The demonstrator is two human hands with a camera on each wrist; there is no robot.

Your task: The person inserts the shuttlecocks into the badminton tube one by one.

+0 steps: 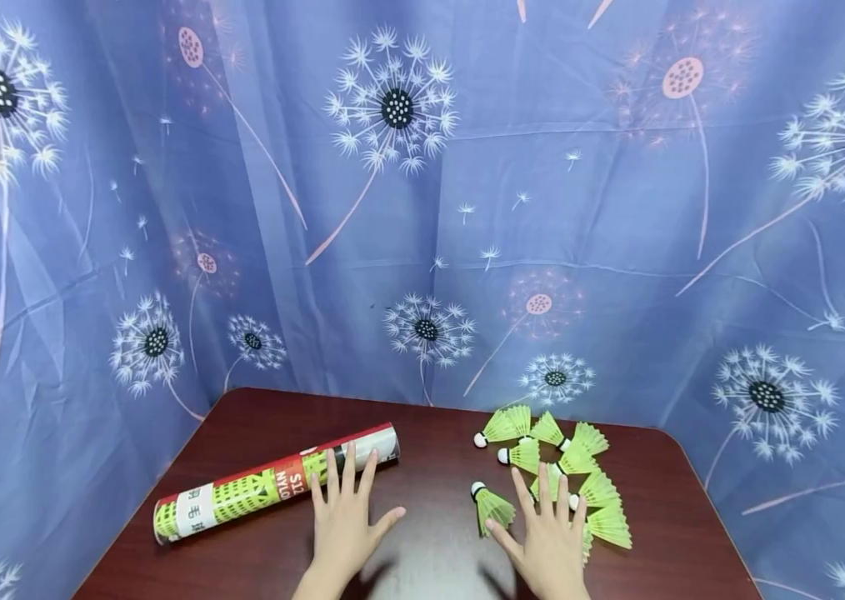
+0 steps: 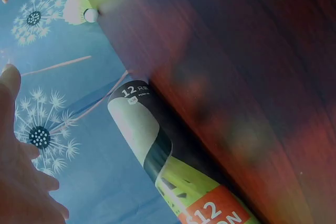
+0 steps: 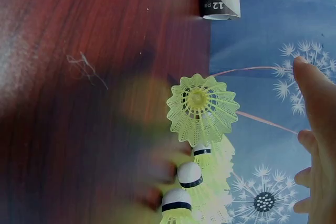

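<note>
My left hand [image 1: 343, 523], fingers spread and holding nothing, hovers at the front of the table, its fingertips overlapping the shuttlecock tube [image 1: 242, 492] in the head view. That tube lies on its side, slanting, printed red, yellow-green and white; the left wrist view shows its dark-and-white end [image 2: 137, 103]. To the right, my right hand [image 1: 550, 542] is also spread with nothing in it. Near its thumb lies a single yellow-green shuttlecock [image 1: 493, 507] with a white, black-banded tip. Beyond its fingers sits a loose group of several more shuttlecocks [image 1: 520, 455], partly hidden behind the hand.
A dark red-brown wooden table [image 1: 422, 467] with rounded far corners carries everything. Blue curtain cloth [image 1: 422, 208] with a dandelion print stands close around its back and sides. Between the tube and the shuttlecocks, bare wood shows a bright reflection.
</note>
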